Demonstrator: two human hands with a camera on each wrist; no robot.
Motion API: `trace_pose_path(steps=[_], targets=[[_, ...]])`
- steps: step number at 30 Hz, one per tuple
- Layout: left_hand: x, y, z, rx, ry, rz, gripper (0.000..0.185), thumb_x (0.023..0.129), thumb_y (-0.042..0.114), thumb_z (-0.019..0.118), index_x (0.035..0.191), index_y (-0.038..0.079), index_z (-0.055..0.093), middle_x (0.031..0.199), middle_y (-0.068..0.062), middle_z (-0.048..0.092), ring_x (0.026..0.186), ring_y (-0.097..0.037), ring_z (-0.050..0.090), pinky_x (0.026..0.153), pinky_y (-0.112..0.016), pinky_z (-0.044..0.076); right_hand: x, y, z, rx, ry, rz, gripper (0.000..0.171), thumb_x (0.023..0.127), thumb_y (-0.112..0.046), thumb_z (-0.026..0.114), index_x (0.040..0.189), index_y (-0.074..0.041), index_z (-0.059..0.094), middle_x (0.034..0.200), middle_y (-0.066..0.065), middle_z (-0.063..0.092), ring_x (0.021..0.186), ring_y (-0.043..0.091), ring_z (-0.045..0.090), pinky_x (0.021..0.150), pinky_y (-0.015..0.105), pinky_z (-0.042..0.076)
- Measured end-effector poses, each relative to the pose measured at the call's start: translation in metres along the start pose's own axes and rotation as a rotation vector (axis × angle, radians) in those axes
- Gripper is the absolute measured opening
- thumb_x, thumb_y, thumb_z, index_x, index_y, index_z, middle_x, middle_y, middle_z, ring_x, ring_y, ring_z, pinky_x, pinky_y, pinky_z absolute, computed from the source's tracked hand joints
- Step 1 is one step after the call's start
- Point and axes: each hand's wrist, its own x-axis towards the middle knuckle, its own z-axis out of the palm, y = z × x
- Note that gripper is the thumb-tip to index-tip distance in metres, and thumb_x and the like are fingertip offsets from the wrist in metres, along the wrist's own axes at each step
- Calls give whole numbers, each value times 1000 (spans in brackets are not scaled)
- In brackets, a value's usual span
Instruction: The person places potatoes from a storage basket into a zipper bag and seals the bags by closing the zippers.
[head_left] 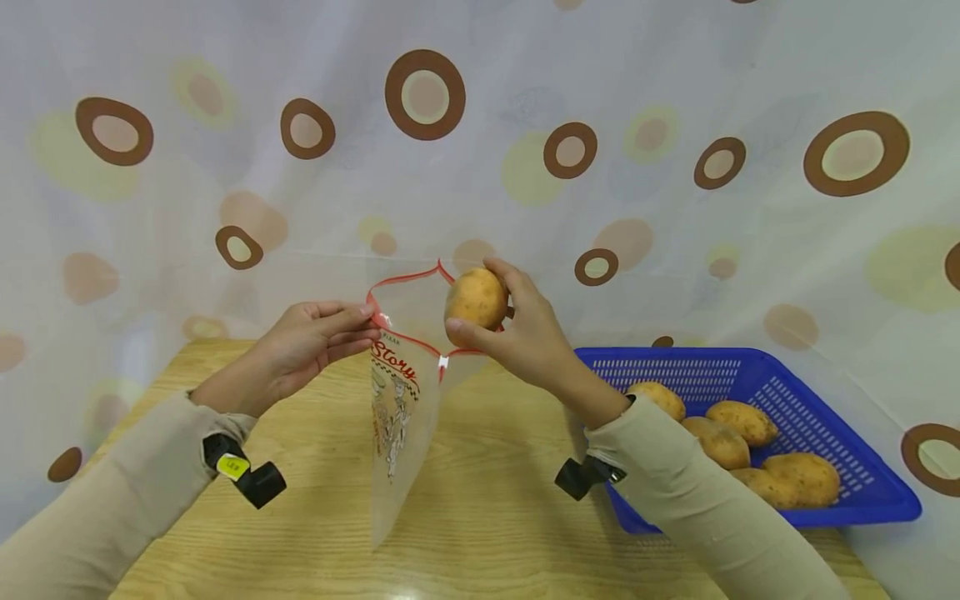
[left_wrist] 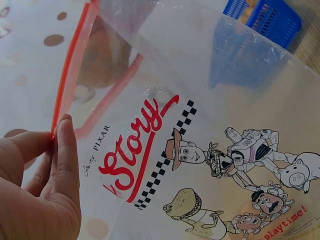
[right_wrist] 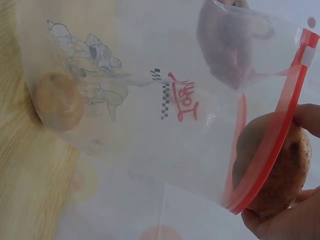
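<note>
A clear zip bag with a red zipper rim and cartoon print hangs upright over the wooden table, its mouth open. My left hand pinches the rim's left end between thumb and fingers. The left wrist view shows the thumb pressed on the red zipper strip. My right hand grips a yellow-brown potato at the bag's mouth, on its right side. In the right wrist view the potato lies just behind the red rim, in my fingers.
A blue plastic basket with several potatoes stands on the table to the right, beside my right forearm. A curtain with brown circles hangs close behind the table. Bare wood lies under the bag and to the left.
</note>
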Motion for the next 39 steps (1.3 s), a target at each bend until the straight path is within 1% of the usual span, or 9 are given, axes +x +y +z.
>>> trace_pose_path(steps=[3, 9, 12, 16, 20, 26, 33, 37, 39], targets=[[-1, 0, 0, -2, 3, -2, 12, 95, 10, 60, 92, 9, 71, 90, -4, 72, 84, -10, 69, 83, -21, 58, 0, -2, 3, -21, -9, -14, 85, 81, -25, 78, 149, -7, 30, 146, 14, 36, 116, 26, 50, 90, 40, 55], [-2, 1, 0, 2, 5, -6, 12, 96, 10, 60, 93, 9, 71, 90, -4, 72, 85, -11, 69, 84, -21, 58, -1, -5, 5, -55, -37, -29, 84, 82, -26, 78, 148, -5, 32, 143, 14, 41, 109, 25, 53, 81, 39, 56], [-2, 1, 1, 4, 12, -12, 11, 96, 10, 60, 94, 9, 70, 90, -4, 71, 85, -11, 69, 84, -21, 57, -1, -7, 5, -67, -61, -44, 82, 82, -27, 77, 148, -5, 33, 141, 13, 44, 106, 24, 54, 79, 41, 56], [-2, 1, 0, -1, 19, -16, 11, 96, 10, 59, 93, 8, 70, 90, -4, 71, 84, -11, 69, 84, -21, 57, 0, -8, 4, -71, -107, -65, 81, 82, -25, 77, 148, -6, 34, 139, 13, 46, 101, 24, 57, 76, 37, 57], [-2, 2, 0, 1, 15, -13, 12, 96, 10, 59, 93, 8, 70, 90, -5, 71, 85, -11, 69, 84, -21, 58, 3, -8, 1, -68, -170, -61, 81, 82, -24, 77, 148, -7, 33, 140, 13, 45, 100, 24, 60, 74, 30, 58], [-2, 3, 1, 7, 17, -9, 12, 96, 10, 59, 92, 8, 70, 88, -5, 71, 83, -11, 69, 83, -20, 58, 4, -10, -3, -89, -239, -56, 83, 82, -24, 77, 149, -5, 32, 141, 13, 44, 103, 24, 58, 76, 30, 58], [-2, 3, 3, 0, 17, -19, 12, 96, 9, 59, 91, 9, 70, 87, -5, 71, 83, -11, 69, 82, -20, 58, 3, -11, -6, -99, -276, -54, 84, 82, -24, 78, 149, -7, 31, 138, 12, 47, 103, 23, 59, 75, 28, 58], [-1, 3, 4, 0, 15, -17, 13, 96, 9, 59, 90, 8, 71, 87, -5, 71, 82, -11, 70, 82, -20, 58, 4, -11, -7, -117, -282, -72, 84, 82, -24, 78, 150, -7, 31, 138, 11, 47, 103, 23, 59, 74, 29, 58], [-1, 4, 4, -1, 13, -11, 13, 96, 8, 59, 91, 9, 70, 87, -5, 71, 82, -11, 70, 82, -20, 58, 5, -11, -7, -121, -284, -86, 83, 82, -23, 78, 149, -6, 32, 141, 12, 46, 111, 25, 57, 83, 33, 58]])
